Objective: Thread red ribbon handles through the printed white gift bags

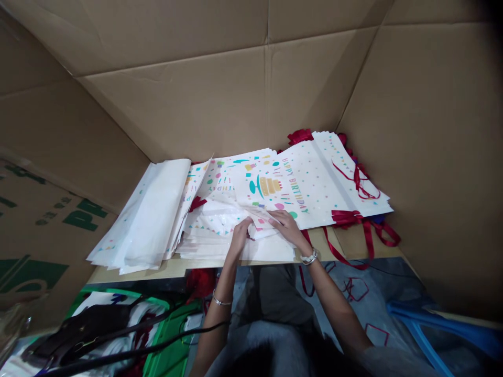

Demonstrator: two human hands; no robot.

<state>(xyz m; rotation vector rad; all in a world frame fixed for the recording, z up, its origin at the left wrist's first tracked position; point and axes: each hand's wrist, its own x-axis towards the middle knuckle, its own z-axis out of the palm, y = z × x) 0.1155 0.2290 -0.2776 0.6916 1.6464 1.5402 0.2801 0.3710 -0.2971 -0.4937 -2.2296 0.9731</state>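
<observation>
On the table in front of me lie flat white gift bags printed with a cake and "HAPPY BIRTHDAY". My left hand [240, 234] pinches the near edge of one printed gift bag [257, 215]. Close by on the right, my right hand [287, 228] has its fingers bent over the same bag's folded edge. Beneath them is a stack of white bags [271, 251]. What exactly the fingertips press on is partly hidden in the folds. Red ribbon [197, 203] pokes out just left of the hands.
Folded white bags [157, 209] lie at the left, ribboned bags [334, 173] at the right. Tall cardboard walls [220, 110] enclose the table [145, 273] at the back and sides. Below are a green crate [168, 335] with a dark handbag [78, 335], and a blue stool [440, 319].
</observation>
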